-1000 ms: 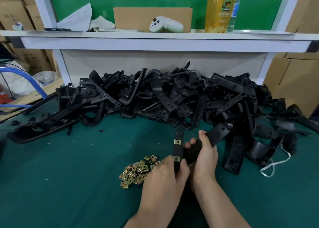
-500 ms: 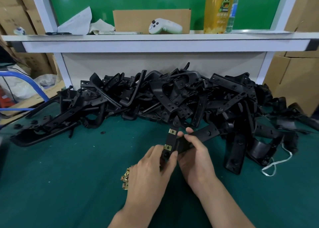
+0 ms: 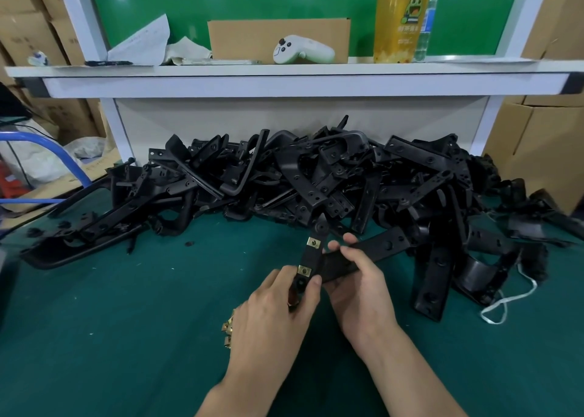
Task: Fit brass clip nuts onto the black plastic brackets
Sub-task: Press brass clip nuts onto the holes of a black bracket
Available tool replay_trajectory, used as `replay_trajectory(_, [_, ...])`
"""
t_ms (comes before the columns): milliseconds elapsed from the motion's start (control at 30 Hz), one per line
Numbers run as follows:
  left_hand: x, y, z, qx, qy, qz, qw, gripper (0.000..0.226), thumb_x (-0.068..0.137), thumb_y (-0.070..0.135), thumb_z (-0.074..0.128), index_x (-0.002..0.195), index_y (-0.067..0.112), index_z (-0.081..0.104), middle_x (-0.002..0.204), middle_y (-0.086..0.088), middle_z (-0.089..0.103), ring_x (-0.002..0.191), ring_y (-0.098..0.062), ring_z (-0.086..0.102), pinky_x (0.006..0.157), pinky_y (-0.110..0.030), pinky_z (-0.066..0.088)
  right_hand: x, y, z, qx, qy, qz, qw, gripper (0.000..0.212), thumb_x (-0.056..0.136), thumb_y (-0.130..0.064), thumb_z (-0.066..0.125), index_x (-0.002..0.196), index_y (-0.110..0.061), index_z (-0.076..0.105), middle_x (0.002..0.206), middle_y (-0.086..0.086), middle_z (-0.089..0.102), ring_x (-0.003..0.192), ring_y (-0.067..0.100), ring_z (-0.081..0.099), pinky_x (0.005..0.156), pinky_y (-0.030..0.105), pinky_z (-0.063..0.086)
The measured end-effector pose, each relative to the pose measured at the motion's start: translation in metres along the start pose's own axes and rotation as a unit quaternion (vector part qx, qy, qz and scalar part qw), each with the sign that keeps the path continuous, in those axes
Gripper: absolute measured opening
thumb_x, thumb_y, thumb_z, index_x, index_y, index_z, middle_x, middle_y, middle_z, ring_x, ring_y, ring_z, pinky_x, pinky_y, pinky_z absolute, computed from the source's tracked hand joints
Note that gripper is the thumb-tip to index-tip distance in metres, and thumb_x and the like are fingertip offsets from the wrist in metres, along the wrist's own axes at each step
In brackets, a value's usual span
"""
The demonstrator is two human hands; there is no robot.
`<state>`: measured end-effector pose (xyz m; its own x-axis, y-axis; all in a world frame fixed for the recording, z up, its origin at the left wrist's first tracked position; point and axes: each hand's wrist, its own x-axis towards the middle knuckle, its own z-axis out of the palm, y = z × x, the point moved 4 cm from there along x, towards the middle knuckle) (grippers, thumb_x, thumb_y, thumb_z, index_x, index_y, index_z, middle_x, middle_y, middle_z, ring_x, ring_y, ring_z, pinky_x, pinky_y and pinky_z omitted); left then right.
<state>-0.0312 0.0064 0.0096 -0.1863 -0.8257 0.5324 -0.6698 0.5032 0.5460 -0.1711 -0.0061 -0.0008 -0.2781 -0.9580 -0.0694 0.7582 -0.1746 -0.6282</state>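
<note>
A black plastic bracket is held above the green mat by both hands. One arm of it points up and away and carries two brass clip nuts, the upper clip nut and the lower clip nut. My left hand pinches the lower end of that arm between thumb and fingers. My right hand grips the bracket's other arm, which runs off to the right. A small heap of loose brass clip nuts lies on the mat, mostly hidden behind my left hand.
A big pile of black brackets stretches across the mat behind my hands. A white shelf above holds a cardboard box, a white controller and a drink bottle. A white cord lies at the right.
Both hands have lifted the bracket up and away from me, covering most of the loose clip nut heap. The bracket's right arm has swung out from behind my right hand.
</note>
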Motion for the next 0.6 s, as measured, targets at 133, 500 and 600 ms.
replay_trajectory(133, [0.0, 0.0, 0.0, -0.008, -0.001, -0.007, 1.0, 0.04, 0.088, 0.072, 0.028, 0.081, 0.036, 0.045, 0.07, 0.012, 0.05, 0.058, -0.017, 0.054, 0.054, -0.039, 0.049, 0.0, 0.0, 0.0, -0.003, 0.004, 0.002, 1.0, 0.019, 0.095, -0.009, 0.053, 0.106, -0.02, 0.064, 0.091, 0.002, 0.069, 0.089, 0.021, 0.068, 0.083, 0.039, 0.054])
replay_trajectory(500, [0.002, 0.0, -0.009, -0.121, 0.008, 0.019, 0.992, 0.036, 0.089, 0.059, 0.046, 0.124, 0.055, 0.052, 0.081, 0.025, 0.065, 0.066, -0.003, 0.064, 0.059, -0.032, 0.056, -0.005, 0.005, 0.011, -0.043, -0.068, 0.078, 0.994, 0.032, 0.09, -0.039, 0.059, 0.106, -0.016, 0.075, 0.114, 0.01, 0.074, 0.101, 0.025, 0.072, 0.081, 0.036, 0.059])
replay_trajectory(600, [0.002, 0.003, -0.008, -0.122, 0.016, 0.062, 0.99, 0.037, 0.093, 0.046, 0.056, 0.129, 0.047, 0.055, 0.083, 0.016, 0.067, 0.057, -0.007, 0.059, 0.054, -0.035, 0.055, -0.006, 0.004, 0.01, -0.028, -0.101, 0.091, 0.99, 0.046, 0.095, -0.04, 0.053, 0.132, -0.013, 0.055, 0.129, 0.011, 0.068, 0.11, 0.026, 0.07, 0.082, 0.035, 0.06])
